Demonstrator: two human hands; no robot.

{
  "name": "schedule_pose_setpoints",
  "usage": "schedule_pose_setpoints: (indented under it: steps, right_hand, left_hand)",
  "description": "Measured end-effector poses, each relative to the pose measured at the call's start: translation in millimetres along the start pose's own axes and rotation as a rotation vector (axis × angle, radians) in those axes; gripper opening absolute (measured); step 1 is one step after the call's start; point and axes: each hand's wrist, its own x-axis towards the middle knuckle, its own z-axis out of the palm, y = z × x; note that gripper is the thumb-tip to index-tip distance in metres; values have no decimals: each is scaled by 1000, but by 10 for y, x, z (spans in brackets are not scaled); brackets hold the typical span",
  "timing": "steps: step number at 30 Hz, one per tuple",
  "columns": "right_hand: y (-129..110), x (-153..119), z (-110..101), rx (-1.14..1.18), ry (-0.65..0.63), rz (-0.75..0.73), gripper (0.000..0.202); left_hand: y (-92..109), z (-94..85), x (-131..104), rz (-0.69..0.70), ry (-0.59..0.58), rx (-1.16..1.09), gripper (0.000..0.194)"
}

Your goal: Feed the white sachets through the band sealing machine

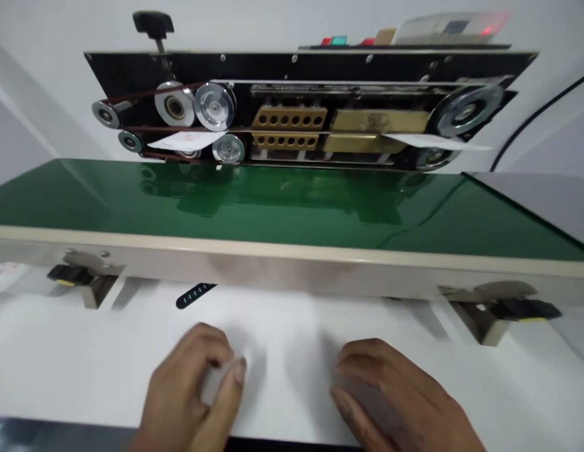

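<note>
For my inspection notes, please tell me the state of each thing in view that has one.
Left hand: loosely curled, no object visible in it.
Right hand: loosely curled, apart from the left.
Green belt: flat, glossy; motion cannot be told.
Left white packet: flat, raised above the belt.
Right white packet: likewise flat and raised.
Red light: lit, blurred.
Upper black knob: upright.

Red-printed wht pkt, 2nd wht pkt, both abv grn belt.

No text readable; red print on left white packet blurred.
</note>
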Motion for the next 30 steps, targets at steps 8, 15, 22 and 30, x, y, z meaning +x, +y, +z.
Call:
schedule_pose_setpoints:
  steps: [8, 15, 22, 30]
  right_hand:
    - [58, -58, 174, 83, -21, 82, 10]
    - [76, -73, 190, 60, -38, 74, 12]
    - [89, -111, 173, 62, -47, 82, 10]
    - [79, -99, 179, 110, -26, 141, 10]
  left_hand:
    - [-285, -153, 140, 137, -135, 834, 62]
    - [-223, -235, 49, 271, -240, 932, 68]
    - [-189, -438, -123, 258, -275, 802, 54]
    - [-226, -295, 171, 137, -220, 775, 63]
